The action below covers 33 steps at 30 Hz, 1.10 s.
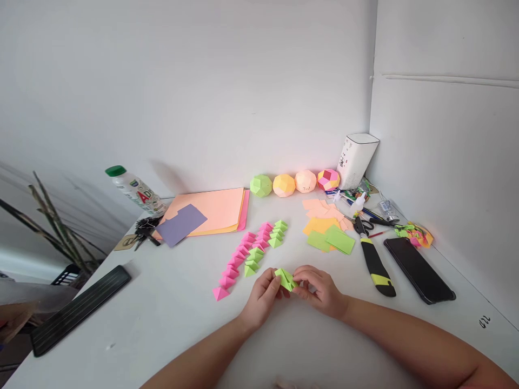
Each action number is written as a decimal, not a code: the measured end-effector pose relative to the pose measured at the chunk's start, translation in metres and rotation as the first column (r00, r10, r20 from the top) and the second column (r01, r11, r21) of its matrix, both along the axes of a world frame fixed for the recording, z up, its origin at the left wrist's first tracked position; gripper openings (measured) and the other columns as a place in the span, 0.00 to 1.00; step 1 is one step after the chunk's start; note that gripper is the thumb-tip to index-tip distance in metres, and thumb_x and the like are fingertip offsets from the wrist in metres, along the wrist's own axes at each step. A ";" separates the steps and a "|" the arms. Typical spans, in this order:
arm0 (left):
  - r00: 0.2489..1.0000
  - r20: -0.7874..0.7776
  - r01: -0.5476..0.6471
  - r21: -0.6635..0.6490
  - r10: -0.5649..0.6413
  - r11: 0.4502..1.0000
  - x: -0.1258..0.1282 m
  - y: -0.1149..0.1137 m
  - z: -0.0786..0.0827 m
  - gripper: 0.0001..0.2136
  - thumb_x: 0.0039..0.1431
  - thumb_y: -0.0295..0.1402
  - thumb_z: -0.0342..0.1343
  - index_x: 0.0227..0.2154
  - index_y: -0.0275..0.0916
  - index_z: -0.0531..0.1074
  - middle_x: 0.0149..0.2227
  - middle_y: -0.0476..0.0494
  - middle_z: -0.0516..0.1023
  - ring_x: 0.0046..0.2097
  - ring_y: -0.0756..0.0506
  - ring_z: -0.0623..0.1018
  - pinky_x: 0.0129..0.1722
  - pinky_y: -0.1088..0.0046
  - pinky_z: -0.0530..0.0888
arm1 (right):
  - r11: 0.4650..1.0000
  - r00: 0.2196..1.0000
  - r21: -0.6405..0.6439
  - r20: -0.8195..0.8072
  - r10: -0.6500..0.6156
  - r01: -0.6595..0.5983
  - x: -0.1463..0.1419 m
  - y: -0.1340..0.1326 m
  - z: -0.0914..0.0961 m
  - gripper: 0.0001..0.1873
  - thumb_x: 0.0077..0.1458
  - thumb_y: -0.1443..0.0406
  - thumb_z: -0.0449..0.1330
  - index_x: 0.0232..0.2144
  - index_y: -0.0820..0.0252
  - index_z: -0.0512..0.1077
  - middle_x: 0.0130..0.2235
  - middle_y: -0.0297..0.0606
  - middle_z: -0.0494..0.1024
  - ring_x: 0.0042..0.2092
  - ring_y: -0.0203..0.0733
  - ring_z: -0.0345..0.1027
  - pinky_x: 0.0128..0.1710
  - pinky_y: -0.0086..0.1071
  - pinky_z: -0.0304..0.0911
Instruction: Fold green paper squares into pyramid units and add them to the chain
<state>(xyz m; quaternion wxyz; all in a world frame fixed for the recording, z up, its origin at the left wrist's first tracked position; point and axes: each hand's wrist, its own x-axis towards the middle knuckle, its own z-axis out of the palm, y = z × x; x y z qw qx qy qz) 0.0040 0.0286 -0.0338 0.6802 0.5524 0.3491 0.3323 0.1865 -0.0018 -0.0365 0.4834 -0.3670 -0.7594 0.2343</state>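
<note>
Between my two hands, just above the white table, is a folded green paper piece [286, 279]. My left hand [264, 294] pinches its left side between thumb and fingers. At its right edge, the fingertips of my right hand [318, 289] are closed on the paper too. Rows of pink folded paper pieces [235, 262] stand on the table beyond my left hand. Beside them are green folded pieces [252, 263], with another short green row [278, 233] farther back. Flat green paper slips [339, 240] lie beyond my right hand, partly over orange slips [320, 225].
Several faceted paper balls [284, 185] line the wall beside a white box [357, 162]. On the right lie a utility knife [376, 265], scissors [360, 227] and a black phone [419, 270]. Coloured sheets [214, 208], a bottle [138, 192] and a black bar [83, 308] are leftward.
</note>
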 end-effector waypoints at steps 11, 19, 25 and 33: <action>0.998 -0.050 -0.030 0.033 0.031 0.999 0.003 0.000 0.001 0.14 0.58 0.45 0.49 0.26 0.39 0.63 0.23 0.50 0.71 0.27 0.49 0.68 0.30 0.73 0.65 | 1.000 0.999 0.003 0.029 -0.015 0.014 0.001 0.001 -0.001 0.05 0.57 0.63 0.56 0.35 0.59 0.67 0.31 0.38 0.73 0.25 0.33 0.64 0.22 0.25 0.64; 0.998 -0.065 -0.017 0.032 0.019 0.999 0.004 0.000 0.005 0.14 0.58 0.44 0.50 0.27 0.38 0.66 0.23 0.50 0.71 0.27 0.50 0.69 0.30 0.74 0.66 | 1.000 0.999 -0.004 -0.012 0.030 -0.030 -0.001 0.004 0.002 0.05 0.55 0.65 0.58 0.34 0.62 0.69 0.32 0.41 0.72 0.24 0.32 0.64 0.21 0.25 0.65; 0.998 -0.056 0.023 -0.022 -0.024 0.999 0.005 0.001 0.004 0.14 0.57 0.44 0.53 0.27 0.37 0.68 0.22 0.50 0.74 0.27 0.49 0.73 0.31 0.73 0.69 | 0.996 0.998 0.066 0.037 0.059 -0.061 -0.002 0.004 0.007 0.06 0.56 0.69 0.54 0.33 0.62 0.71 0.30 0.40 0.72 0.23 0.32 0.62 0.18 0.25 0.60; 0.998 -0.049 0.033 -0.073 -0.037 0.997 0.004 0.000 0.005 0.14 0.57 0.45 0.52 0.28 0.39 0.64 0.19 0.51 0.74 0.24 0.49 0.74 0.29 0.74 0.67 | 0.956 0.958 0.292 0.273 -0.083 0.000 -0.002 0.000 0.003 0.17 0.51 0.77 0.47 0.39 0.60 0.69 0.34 0.42 0.69 0.30 0.37 0.64 0.26 0.29 0.65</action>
